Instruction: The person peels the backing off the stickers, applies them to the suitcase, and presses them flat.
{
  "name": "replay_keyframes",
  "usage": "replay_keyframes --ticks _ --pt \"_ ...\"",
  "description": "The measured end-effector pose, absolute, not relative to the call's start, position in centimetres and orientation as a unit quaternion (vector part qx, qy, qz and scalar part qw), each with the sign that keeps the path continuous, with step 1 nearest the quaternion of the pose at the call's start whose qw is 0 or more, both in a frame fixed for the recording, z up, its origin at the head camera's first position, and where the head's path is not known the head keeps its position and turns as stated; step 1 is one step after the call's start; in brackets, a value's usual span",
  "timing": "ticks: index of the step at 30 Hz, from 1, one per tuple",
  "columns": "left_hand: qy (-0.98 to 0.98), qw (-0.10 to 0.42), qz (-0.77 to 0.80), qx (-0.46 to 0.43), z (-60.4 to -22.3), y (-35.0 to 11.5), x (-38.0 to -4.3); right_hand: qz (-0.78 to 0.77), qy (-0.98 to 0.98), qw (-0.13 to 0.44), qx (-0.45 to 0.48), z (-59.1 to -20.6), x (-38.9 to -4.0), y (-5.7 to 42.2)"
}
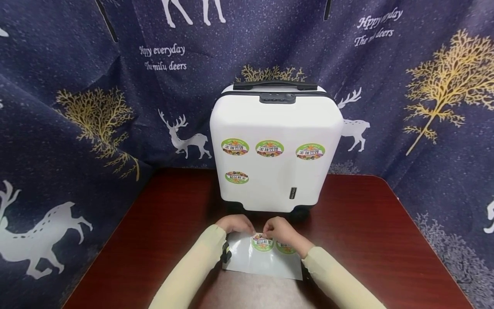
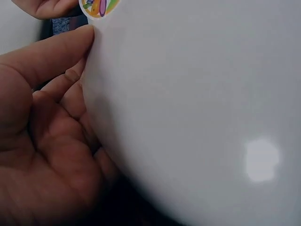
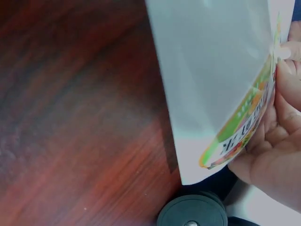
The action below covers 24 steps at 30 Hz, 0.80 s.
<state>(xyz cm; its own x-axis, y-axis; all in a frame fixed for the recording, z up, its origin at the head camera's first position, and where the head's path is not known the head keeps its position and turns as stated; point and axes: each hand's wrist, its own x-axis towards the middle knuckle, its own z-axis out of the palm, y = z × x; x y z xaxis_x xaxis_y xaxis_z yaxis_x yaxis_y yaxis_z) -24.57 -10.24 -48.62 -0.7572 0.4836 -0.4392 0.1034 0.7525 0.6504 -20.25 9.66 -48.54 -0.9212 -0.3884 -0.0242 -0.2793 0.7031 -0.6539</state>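
Note:
A glossy white sticker sheet (image 1: 266, 267) is held up at its far edge, with two oval green-and-white fruit stickers on it: a middle one (image 1: 263, 243) and a right one (image 1: 284, 248) partly covered by my right hand. My left hand (image 1: 236, 224) pinches the sheet's edge left of the middle sticker; in the left wrist view its thumb (image 2: 61, 52) lies along that edge. Close by, my right hand (image 1: 283, 231) pinches the sheet's edge at the top of the middle sticker. Whether the sticker is lifting off there cannot be made out.
Behind the hands a white suitcase (image 1: 275, 171) stands upright on the dark red table (image 1: 370, 240). Several oval stickers are on its front, three in an upper row and one below at left. A suitcase wheel (image 3: 193, 212) shows near the sheet. A patterned blue cloth (image 1: 247, 43) hangs behind.

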Motion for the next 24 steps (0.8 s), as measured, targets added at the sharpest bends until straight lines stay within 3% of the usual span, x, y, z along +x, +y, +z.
replay_keyframes --ticks 6,24 --pt "0.892 0.294 0.305 0.160 -48.72 -10.16 -24.59 -0.301 0.933 0.040 -0.194 -48.77 -20.14 9.39" --pt "0.900 0.284 0.290 0.161 -48.54 -9.98 -24.27 -0.303 0.932 0.052 -0.195 -48.46 -19.74 9.36"
